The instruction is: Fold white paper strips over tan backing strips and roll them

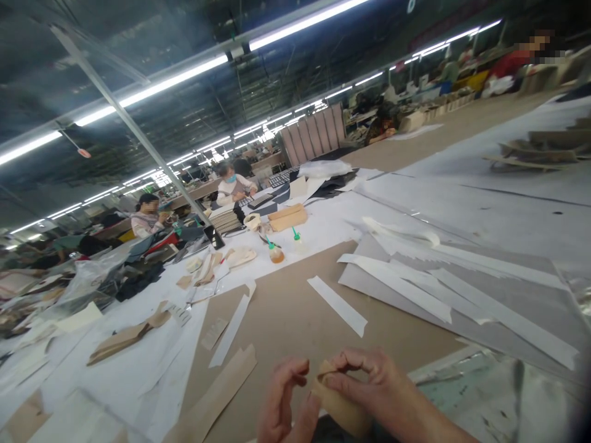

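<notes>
Here's the right hand point(373, 381), thumb and fingers pinching a curled tan piece point(344, 409) low in the view, right at the near edge of the brown board point(277, 326). The left hand point(284, 403) comes in beside it, fingers bent, a gap between them and the thumb; the thumb sits right by the piece's edge, and whether it touches I cannot tell.

Up beyond the board, two containers! The amber bottle point(276, 254), green-tipped, shows orange-brown liquid inside. Just beside it stands a pale bottle point(298, 241), also green-tipped, its contents too faint to make out. Behind them lies a folded tan stack point(287, 217), and nearer, on the board, a white strip point(338, 306) lies slantwise, well apart from both bottles.
</notes>
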The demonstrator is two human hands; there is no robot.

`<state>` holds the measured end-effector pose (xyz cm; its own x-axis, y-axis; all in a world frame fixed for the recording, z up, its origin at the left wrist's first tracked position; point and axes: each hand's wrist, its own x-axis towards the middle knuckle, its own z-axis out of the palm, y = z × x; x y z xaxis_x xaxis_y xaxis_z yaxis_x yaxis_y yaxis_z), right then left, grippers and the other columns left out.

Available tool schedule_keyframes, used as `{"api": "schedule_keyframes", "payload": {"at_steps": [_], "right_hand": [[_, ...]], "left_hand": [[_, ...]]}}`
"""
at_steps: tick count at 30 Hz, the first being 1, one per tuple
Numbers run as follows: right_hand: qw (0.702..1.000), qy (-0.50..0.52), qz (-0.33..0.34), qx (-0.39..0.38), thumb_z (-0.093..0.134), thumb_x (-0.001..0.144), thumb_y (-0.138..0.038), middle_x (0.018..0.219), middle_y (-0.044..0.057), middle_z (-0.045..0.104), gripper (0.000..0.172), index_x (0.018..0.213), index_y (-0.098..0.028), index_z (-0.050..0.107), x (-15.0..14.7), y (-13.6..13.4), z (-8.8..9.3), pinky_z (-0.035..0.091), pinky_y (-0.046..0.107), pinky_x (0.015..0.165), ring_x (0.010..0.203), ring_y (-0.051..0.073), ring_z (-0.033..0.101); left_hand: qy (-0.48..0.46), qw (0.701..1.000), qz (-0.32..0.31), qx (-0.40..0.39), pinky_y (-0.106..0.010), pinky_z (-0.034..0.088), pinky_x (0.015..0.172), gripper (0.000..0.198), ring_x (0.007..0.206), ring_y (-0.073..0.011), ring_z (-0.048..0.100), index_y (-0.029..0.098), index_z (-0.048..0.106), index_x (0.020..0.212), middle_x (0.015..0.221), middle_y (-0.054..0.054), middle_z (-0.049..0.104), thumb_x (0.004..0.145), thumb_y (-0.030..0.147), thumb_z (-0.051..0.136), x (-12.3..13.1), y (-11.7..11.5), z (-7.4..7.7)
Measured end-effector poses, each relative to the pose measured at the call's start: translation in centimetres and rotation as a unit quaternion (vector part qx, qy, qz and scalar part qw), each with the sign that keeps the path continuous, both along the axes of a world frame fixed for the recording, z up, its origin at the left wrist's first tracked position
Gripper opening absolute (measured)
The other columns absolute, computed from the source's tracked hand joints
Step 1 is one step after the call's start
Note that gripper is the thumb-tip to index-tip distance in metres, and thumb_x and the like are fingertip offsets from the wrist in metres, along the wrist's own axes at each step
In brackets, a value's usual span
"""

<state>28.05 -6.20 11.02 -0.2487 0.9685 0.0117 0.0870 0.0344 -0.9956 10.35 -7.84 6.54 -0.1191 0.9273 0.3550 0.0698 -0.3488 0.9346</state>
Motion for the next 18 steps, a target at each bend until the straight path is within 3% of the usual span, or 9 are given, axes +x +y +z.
{"api": "schedule_keyframes", "payload": {"at_steps": [4,7,10,14,18], "right_hand": [[0.993,-0.084,0.014,0.084,0.066,0.088,-0.030,0.081,-0.002,0.076,0.013,0.083,-0.024,0.077,-0.5,0.6,-0.5,0.048,0.026,0.078,0.080,0.017,0.068],[0.977,-0.141,0.023,0.158,0.062,0.092,-0.027,0.079,-0.001,0.074,0.015,0.086,-0.025,0.076,-0.8,1.0,-1.2,0.047,0.026,0.076,0.077,0.017,0.067],[0.963,-0.190,0.030,0.190,0.059,0.095,-0.030,0.078,0.000,0.072,0.019,0.088,-0.024,0.076,-1.0,1.2,-2.1,0.045,0.027,0.072,0.076,0.017,0.065],[0.948,-0.232,0.040,0.216,0.055,0.098,-0.031,0.078,0.002,0.071,0.023,0.090,-0.023,0.075,-1.5,1.7,-2.5,0.042,0.026,0.072,0.078,0.018,0.063],[0.955,-0.239,0.083,0.153,0.064,0.093,-0.030,0.086,0.001,0.071,0.012,0.093,-0.024,0.074,-0.4,2.9,-2.0,0.042,0.027,0.077,0.086,0.018,0.062]], "left_hand": [[0.155,0.986,-0.021,0.065,-0.031,0.055,0.083,0.021,0.091,-0.0192,0.064,0.024,0.074,0.105,0.102,-0.007,0.067,0.088,0.035,0.070,-1.3,1.2,2.2],[0.204,0.977,-0.027,0.061,-0.030,0.054,0.080,0.011,0.091,-0.0196,0.064,0.024,0.076,0.096,0.095,-0.006,0.068,0.089,0.030,0.068,-1.5,1.8,2.6],[0.216,0.975,-0.020,0.049,-0.028,0.052,0.079,0.008,0.087,-0.0187,0.063,0.024,0.075,0.087,0.089,-0.004,0.067,0.088,0.030,0.070,-1.7,2.0,2.6],[0.221,0.975,-0.010,0.033,-0.028,0.049,0.078,0.018,0.083,-0.0181,0.061,0.024,0.072,0.078,0.082,-0.003,0.065,0.090,0.036,0.067,-1.7,2.0,2.4],[0.163,0.984,0.069,-0.007,-0.027,0.049,0.081,0.026,0.085,-0.0182,0.060,0.022,0.071,0.074,0.083,-0.003,0.066,0.087,0.046,0.068,-3.0,2.4,1.5]]}}
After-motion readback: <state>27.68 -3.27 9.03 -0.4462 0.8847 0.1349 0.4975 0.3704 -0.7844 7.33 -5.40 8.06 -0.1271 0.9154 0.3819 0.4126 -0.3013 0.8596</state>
